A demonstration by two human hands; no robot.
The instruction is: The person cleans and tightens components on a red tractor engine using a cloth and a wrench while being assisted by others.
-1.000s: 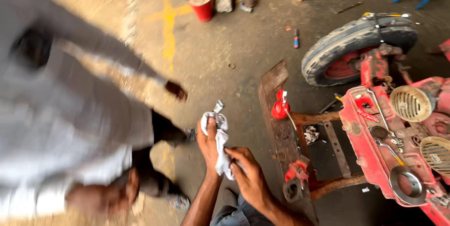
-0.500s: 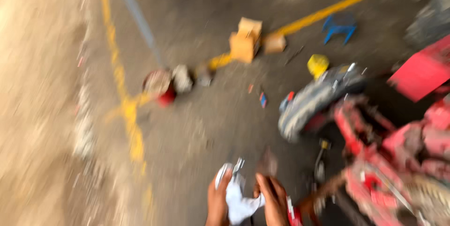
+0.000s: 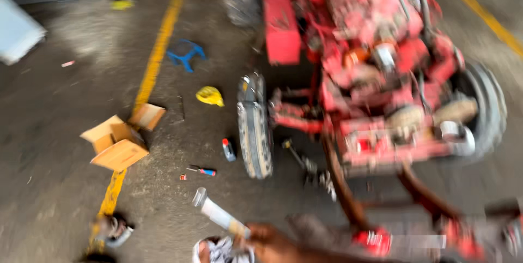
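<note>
Gripping a pale tube (image 3: 218,215), one blurred hand (image 3: 272,241) hovers beside a white rag (image 3: 220,251); which hand, and the other's state, cannot be told.

Concrete floor (image 3: 54,132): broad bare stretch at far left, passable. An open cardboard box (image 3: 117,146) sits on the yellow painted line (image 3: 155,61) and blocks the left-centre. Small loose items lie between the box and the wheel (image 3: 255,127): a screwdriver (image 3: 202,171), a small bottle (image 3: 228,150), a yellow rag (image 3: 210,96), a blue stool (image 3: 185,55). Gaps among them are narrow but open. The red machine (image 3: 376,77) fills the right half; its brown frame bars (image 3: 340,186) reach toward the bottom edge. A pale tube (image 3: 218,215) rises at an angle from a hand (image 3: 267,241) at bottom centre; the view is blurred.
</note>
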